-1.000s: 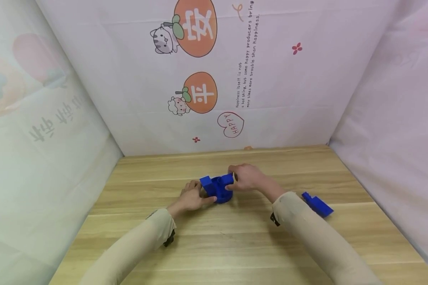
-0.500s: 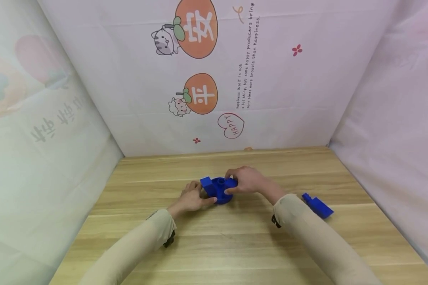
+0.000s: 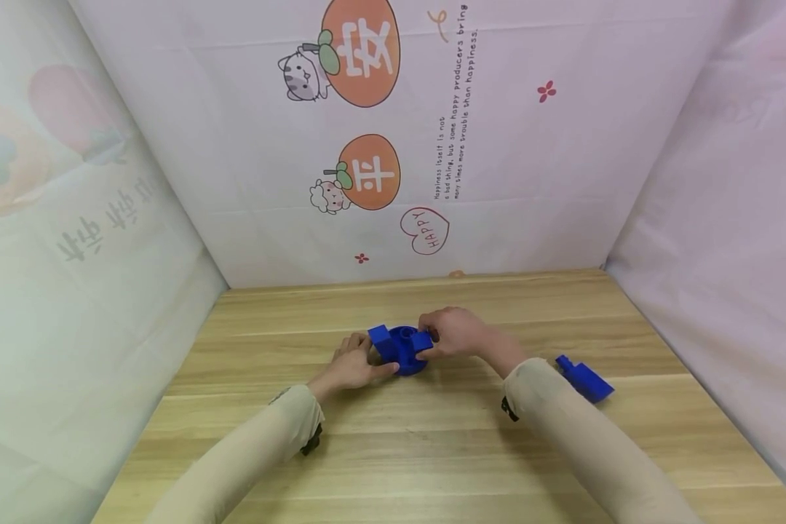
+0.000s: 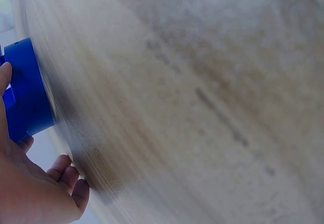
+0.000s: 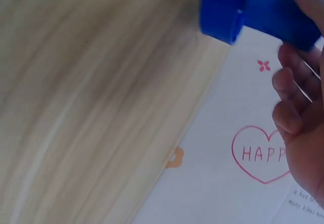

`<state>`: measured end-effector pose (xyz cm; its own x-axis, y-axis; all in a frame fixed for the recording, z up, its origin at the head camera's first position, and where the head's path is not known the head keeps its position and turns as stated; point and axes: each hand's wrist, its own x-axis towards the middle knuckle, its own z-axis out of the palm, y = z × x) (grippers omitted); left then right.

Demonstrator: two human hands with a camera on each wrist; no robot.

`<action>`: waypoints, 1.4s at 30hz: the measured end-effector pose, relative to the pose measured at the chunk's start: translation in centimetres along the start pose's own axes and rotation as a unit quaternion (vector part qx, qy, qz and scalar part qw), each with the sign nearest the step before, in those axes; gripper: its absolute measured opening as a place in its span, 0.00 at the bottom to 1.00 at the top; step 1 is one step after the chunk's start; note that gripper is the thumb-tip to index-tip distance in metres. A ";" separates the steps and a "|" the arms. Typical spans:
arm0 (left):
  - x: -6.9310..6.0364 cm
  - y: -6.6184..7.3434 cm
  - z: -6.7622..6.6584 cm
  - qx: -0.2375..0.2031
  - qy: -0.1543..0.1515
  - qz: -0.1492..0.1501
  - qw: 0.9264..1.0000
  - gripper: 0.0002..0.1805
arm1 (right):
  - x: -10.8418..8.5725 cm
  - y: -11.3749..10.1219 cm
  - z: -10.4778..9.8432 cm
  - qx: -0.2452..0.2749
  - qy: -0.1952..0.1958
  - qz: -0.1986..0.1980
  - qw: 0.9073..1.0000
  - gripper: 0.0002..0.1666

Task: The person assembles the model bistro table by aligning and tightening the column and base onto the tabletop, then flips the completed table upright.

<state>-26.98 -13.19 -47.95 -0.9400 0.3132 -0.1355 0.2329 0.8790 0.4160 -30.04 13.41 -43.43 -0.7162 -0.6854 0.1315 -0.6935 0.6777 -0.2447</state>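
Observation:
A round blue base (image 3: 411, 366), rimmed and with a small hollow post at its middle, stands on the wooden table in the head view. My left hand (image 3: 352, 366) grips it from the left, thumb on the near side. A blue angled block (image 3: 381, 337) rises from its left part. At the right part, my right hand (image 3: 458, 332) pinches a second blue block (image 3: 422, 340) between thumb and fingers. The right wrist view has this block (image 5: 276, 13) against the base's wall (image 5: 217, 13); whether it is seated is hidden. The left thumb touches the base (image 4: 33, 89) in the left wrist view.
A separate blue piece (image 3: 586, 380) with a narrow notched stem and a wide slanted end lies on the table (image 3: 393, 451), right of my right forearm. White printed cloth (image 3: 498, 160) walls the table's back and both sides.
The right block has come down toward the base and turned, and its square end now faces my view. My right hand moved slightly with it. The left hand keeps its place.

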 end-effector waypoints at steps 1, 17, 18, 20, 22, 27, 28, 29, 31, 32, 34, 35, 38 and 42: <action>0.0 0.0 0.0 0.001 -0.001 0.000 1.000 0.57 | 0.0 0.0 0.1 -0.002 -0.002 0.003 1.000 0.26; 0.1 0.0 0.2 -0.001 0.003 0.000 1.000 0.58 | -0.2 -0.6 0.5 -0.013 0.011 -0.012 1.000 0.30; 0.1 0.0 0.2 -0.001 0.003 0.000 1.000 0.58 | -0.2 -0.6 0.5 -0.013 0.004 -0.012 1.000 0.31; 0.1 -0.1 0.2 -0.001 0.005 -0.001 1.000 0.58 | -0.2 -0.6 0.5 -0.013 -0.006 -0.014 1.000 0.33; 0.1 -0.1 0.2 0.000 0.005 0.000 1.000 0.59 | -0.2 -0.6 0.5 -0.011 -0.010 -0.022 1.000 0.33; 0.0 -0.1 0.1 -0.004 0.005 0.002 1.000 0.58 | -0.1 -0.5 0.7 -0.005 0.002 -0.031 1.000 0.32; 0.0 -0.1 0.2 -0.006 0.004 0.001 1.000 0.58 | -0.1 -0.6 0.8 -0.004 0.007 -0.023 1.000 0.31; 0.0 -0.1 0.2 -0.006 0.004 0.001 1.000 0.58 | 0.0 -0.6 0.9 -0.004 0.011 -0.012 1.000 0.30; 0.1 -0.2 0.3 -0.004 0.004 0.000 1.000 0.58 | 0.1 -0.7 1.0 -0.006 0.018 0.014 1.000 0.29; 0.1 -0.2 0.3 -0.003 0.004 0.001 1.000 0.58 | 0.2 -0.8 1.1 -0.009 0.020 0.026 0.999 0.29; 0.1 -0.2 0.3 -0.003 0.002 0.001 1.000 0.59 | 0.3 -0.8 1.2 -0.014 0.024 0.040 0.999 0.28; 0.1 -0.1 0.4 -0.002 0.001 0.002 1.000 0.59 | 0.3 -0.7 1.2 -0.017 0.025 0.042 0.999 0.27; 0.1 0.0 0.4 -0.002 0.003 0.004 1.000 0.58 | 0.4 -0.5 1.3 -0.020 0.034 0.044 0.998 0.24; 0.1 0.0 0.4 0.000 0.007 0.005 1.000 0.57 | 0.5 -0.5 1.4 -0.012 0.035 0.065 0.997 0.29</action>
<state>-26.95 -13.02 -48.34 -0.9410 0.3165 -0.1195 0.2419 0.8763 0.4166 -29.96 12.40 -44.60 -0.8030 -0.5718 0.1679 -0.5959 0.7663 -0.2402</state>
